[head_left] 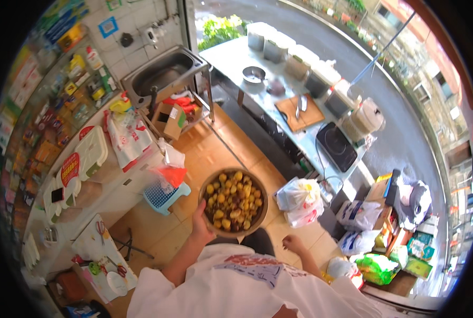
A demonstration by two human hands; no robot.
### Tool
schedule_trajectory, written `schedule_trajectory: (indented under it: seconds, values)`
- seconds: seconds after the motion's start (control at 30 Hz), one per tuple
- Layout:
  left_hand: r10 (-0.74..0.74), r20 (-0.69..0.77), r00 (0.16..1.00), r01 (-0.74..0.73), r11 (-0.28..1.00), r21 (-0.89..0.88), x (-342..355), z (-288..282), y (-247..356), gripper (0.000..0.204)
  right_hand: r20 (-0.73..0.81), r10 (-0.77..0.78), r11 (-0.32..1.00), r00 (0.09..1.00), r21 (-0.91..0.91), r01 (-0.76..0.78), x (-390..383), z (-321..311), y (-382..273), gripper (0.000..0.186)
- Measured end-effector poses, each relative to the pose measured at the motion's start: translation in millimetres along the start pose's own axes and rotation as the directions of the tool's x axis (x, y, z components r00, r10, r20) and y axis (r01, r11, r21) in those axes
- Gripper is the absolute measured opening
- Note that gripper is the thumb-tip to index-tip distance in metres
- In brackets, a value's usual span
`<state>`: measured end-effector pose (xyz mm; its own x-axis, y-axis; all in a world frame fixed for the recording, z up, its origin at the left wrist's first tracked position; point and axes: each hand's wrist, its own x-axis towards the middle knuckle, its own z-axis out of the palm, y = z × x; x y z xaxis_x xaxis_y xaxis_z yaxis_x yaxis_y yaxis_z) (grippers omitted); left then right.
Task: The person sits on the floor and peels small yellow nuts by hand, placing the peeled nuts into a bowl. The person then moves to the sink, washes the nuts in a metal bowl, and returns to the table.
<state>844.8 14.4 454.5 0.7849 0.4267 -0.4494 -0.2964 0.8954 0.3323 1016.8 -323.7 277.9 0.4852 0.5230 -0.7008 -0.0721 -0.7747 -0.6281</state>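
Observation:
A wide round bowl [265,216] with a brown rim is held in front of my body. It is filled with small, round yellow and dark brown pieces [232,201] that look like fruit or small potatoes; I cannot make out the exact kind. My left hand [200,224] grips the bowl at its lower left rim, thumb along the edge. Off to the right of the bowl, my right hand [293,244] hangs with fingers loosely curled and nothing visible in them, touching no object.
Ahead left stands a steel sink [165,74]. A long table [231,55] at the far right carries containers, a metal bowl [254,74], a cutting board [300,112] with a knife, and an induction cooker [336,147]. A blue stool [165,196], plastic bags [302,201] and a counter [114,191] surround me.

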Motion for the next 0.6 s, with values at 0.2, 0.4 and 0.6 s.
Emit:
schedule_trajectory:
  seconds: [0.2, 0.4, 0.6]
  values:
    - [0.070, -0.176, 0.982, -0.045, 0.989, 0.143, 127.2, 56.7, 18.6, 0.046, -0.150, 0.023, 0.990, 0.988, 0.138, -0.002, 64.6, -86.7, -41.7, 0.012]
    - [0.062, -0.069, 0.996, -0.057, 0.996, 0.075, 236.8, 96.2, 27.4, 0.047, -0.027, -0.125, 0.896, 0.992, 0.427, 0.124, 143.6, -162.1, -184.4, 0.021]
    - [0.083, -0.158, 0.984, -0.077, 0.996, 0.043, 323.7, 130.4, 50.8, 0.046, 0.409, -0.450, 0.739, 0.794, 0.670, 0.074, 205.9, -222.1, -370.8, 0.034]
